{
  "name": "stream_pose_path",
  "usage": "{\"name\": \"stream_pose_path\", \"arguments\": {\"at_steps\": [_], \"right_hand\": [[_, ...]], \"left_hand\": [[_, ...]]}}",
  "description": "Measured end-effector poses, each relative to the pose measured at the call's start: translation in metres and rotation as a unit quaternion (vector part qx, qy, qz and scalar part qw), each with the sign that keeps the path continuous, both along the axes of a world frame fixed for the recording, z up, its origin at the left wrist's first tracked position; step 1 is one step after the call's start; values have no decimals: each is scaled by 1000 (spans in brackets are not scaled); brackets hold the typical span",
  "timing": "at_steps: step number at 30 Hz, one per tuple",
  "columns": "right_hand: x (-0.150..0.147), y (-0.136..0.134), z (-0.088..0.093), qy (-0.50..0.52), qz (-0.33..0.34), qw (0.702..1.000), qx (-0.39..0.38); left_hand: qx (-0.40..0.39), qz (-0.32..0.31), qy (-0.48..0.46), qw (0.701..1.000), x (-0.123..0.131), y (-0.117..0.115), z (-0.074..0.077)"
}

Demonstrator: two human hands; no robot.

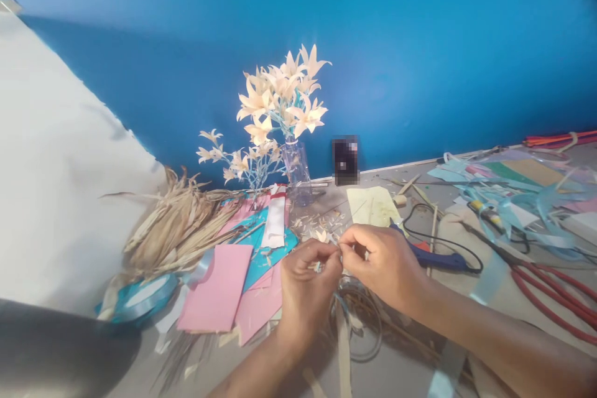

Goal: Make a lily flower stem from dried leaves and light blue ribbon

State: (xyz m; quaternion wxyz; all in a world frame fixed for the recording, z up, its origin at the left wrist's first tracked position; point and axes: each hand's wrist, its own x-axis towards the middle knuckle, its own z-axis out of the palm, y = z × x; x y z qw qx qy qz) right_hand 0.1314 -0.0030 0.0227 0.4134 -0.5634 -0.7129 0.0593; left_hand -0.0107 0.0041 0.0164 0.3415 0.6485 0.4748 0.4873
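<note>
My left hand (308,289) and my right hand (385,264) meet at the fingertips in the middle of the head view. Both are closed in a pinch, thumb against forefinger. What lies between the fingers is too small and hidden to name. Just behind the fingertips shows a small cream flower (323,235); whether it is held or lies on the table I cannot tell. Coiled brown strands (359,305) and a pale strip (343,348) lie beneath my hands. A blue glue gun (438,259) lies beside my right wrist.
Cream artificial flowers (282,93) stand in a clear bottle (297,174) by the blue wall. Left are dried husks (172,224), pink sheets (217,289) and a ribbon roll (149,298). Red-handled scissors (550,298) and blue ribbon scraps (545,211) lie right.
</note>
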Motion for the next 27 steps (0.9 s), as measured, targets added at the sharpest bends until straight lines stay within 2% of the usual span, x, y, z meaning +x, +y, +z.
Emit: {"name": "stream_pose_path", "arguments": {"at_steps": [4, 7, 10, 15, 23, 27], "right_hand": [[1, 0, 2, 7, 1, 1000, -30], [4, 1, 5, -6, 34, 998, -51], [6, 1, 4, -38, 57, 997, -40], [4, 1, -2, -85, 25, 996, 1], [1, -1, -5, -93, 1, 995, 30], [2, 0, -2, -90, 16, 996, 9]], "left_hand": [[-119, -25, -112, 986, 0, 3, 2], [-156, -33, -149, 976, 0, 5, 3], [-131, -25, -112, 985, -1, 4, 3], [-68, -3, -47, 997, 0, 1, 1], [-102, -14, -77, 992, 0, 1, 2], [-120, -23, -92, 988, 0, 2, 3]]}}
